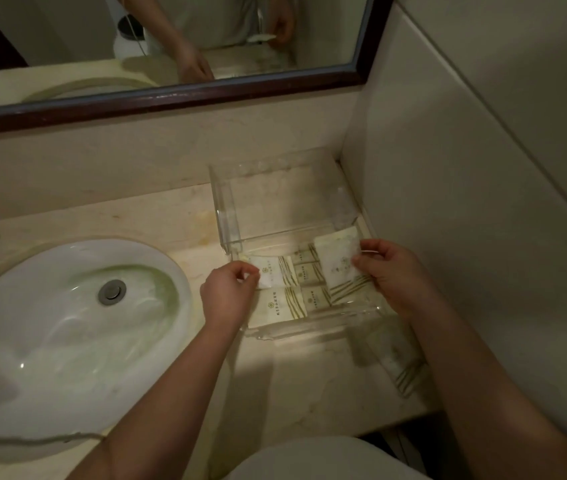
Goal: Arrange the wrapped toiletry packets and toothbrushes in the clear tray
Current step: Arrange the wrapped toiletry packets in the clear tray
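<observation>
On the desk (171, 213), at three o'clock of the sink (67, 323), stood the clear tray (310, 328); white wrapped packets (284, 303) with green stripes lay flat in its near half; the left hand (228, 294), at the tray's nine o'clock, pinched a small packet (275, 271) by its edge with curled fingers; the right hand (393, 271), at three o'clock, gripped a larger packet (339, 261), tilted over the others.

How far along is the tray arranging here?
Done: several wrapped packets already lie in the front section of the clear tray. In hand: the left hand pinches a small packet at that section's left end; the right hand holds a larger packet over its right end. Left: more wrapped items wait on the counter beside the right forearm.
</observation>
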Tool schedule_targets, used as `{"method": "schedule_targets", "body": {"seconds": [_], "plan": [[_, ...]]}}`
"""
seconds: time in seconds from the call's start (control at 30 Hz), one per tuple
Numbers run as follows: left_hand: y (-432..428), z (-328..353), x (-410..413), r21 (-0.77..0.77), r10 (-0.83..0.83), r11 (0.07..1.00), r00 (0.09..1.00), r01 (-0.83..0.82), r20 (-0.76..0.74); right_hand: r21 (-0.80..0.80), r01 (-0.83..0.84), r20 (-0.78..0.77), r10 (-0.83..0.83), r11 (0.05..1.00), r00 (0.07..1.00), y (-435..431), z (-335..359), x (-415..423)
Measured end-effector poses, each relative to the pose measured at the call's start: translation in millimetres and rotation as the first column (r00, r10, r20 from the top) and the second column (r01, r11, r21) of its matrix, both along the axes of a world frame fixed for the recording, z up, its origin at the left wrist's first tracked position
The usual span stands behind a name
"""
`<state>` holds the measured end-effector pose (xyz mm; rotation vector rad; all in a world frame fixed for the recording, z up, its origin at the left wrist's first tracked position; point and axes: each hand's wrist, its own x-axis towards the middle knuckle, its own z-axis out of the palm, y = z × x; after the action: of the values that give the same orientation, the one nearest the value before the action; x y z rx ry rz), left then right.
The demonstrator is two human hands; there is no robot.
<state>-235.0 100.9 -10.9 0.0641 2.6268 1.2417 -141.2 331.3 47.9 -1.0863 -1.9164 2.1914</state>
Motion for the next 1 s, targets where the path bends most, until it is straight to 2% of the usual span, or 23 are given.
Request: {"method": "schedule_targets", "body": {"seconds": [0.1, 0.2, 0.33, 0.4, 0.5, 0.6, 0.67, 0.73, 0.8, 0.9, 1.0], "plan": [[3.9, -4.5, 0.2, -0.129, -0.01, 0.992, 0.997, 0.0, -0.081, 0.285, -0.091, 0.117, 0.059, 0.954, 0.991, 10.3, -5.8, -14.2], [7.3, -4.4, -0.6, -0.235, -0.027, 0.972, 0.989, -0.008, -0.145, 0.467, -0.294, 0.276, 0.178, 0.834, 0.944, 18.7, -7.6, -31.4], [10.8, -7.4, -1.0, -0.342, -0.057, 0.94, 0.977, -0.017, -0.205, 0.57, -0.575, 0.456, 0.357, 0.587, 0.815, 19.3, -8.4, -61.9], [10.9, -9.9, 0.7, -0.413, -0.099, 0.911, 0.966, -0.009, -0.239, 0.59, -0.656, 0.506, 0.418, 0.471, 0.755, 14.0, -12.5, -76.7], [10.3, -13.0, 5.9, -0.518, -0.18, 0.856, 0.943, 0.01, -0.28, 0.589, -0.73, 0.57, 0.462, 0.347, 0.679, 4.0, -21.8, -95.5], [11.4, -13.9, 11.9, -0.541, -0.206, 0.841, 0.93, 0.008, -0.306, 0.612, -0.736, 0.596, 0.444, 0.289, 0.669, -4.0, -32.0, -102.8], [12.1, -14.3, 14.4, -0.514, -0.208, 0.858, 0.924, 0.014, -0.322, 0.703, -0.644, 0.508, 0.42, 0.302, 0.752, -6.9, -42.9, -94.0], [12.5, -15.2, 12.9, -0.501, -0.264, 0.862, 0.91, 0.074, -0.32, 0.826, -0.492, 0.368, 0.397, 0.276, 0.841, -9.7, -53.1, -75.5], [12.5, -16.5, 9.0, -0.503, -0.326, 0.854, 0.89, 0.132, -0.32, 0.885, -0.389, 0.281, 0.374, 0.255, 0.884, -13.2, -59.2, -55.1], [13.2, -17.0, 2.6, -0.512, -0.369, 0.84, 0.879, 0.176, -0.303, 0.862, -0.469, 0.371, 0.39, 0.193, 0.843, -18.7, -66.1, -38.2], [16.4, -18.0, -0.7, -0.52, -0.389, 0.832, 0.873, 0.195, -0.295, 0.841, -0.492, 0.387, 0.386, 0.225, 0.837, -20.7, -70.1, -37.7]]}}
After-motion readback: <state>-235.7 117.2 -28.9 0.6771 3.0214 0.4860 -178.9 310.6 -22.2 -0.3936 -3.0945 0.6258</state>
